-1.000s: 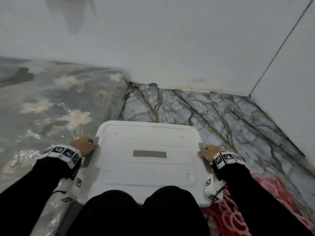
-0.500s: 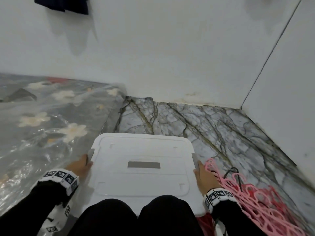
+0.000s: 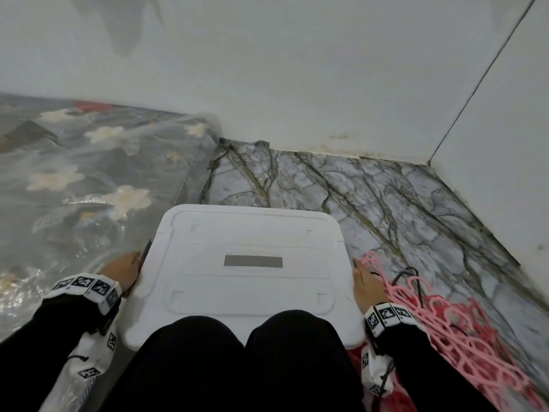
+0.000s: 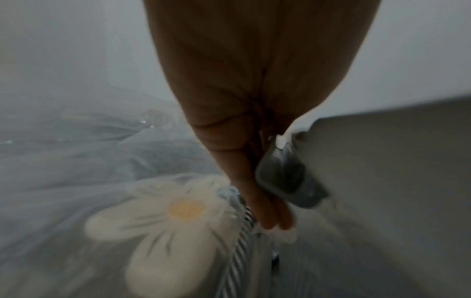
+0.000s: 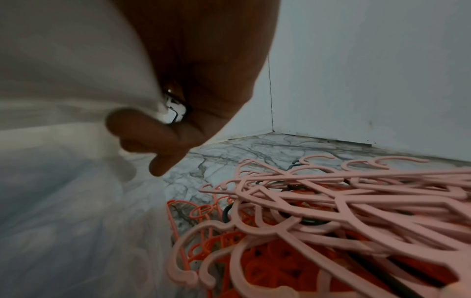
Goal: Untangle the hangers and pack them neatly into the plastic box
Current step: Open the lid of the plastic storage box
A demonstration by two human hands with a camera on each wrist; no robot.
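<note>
Head view
Box: a white plastic box with its lid on stands on the marble floor, just in front of the person's knees.
Left hand: the left hand lies against the box's left side, at a grey latch.
Right hand: the right hand lies against the box's right side.
Hangers: a tangled heap of pink hangers lies on the floor just right of the box, beside the right hand.
Left of box: a flowered cover under clear plastic.

Left wrist view
Hand: fingers straight and together, pointing down, pressed against the grey latch on the box wall; they curl round nothing.
Below: the flowered cover.

Right wrist view
Hand: fingers curled under the lid's edge, gripping the box.
Hangers: pink hangers piled over orange ones, with some black ones among them, on the floor near the wall corner.
</note>
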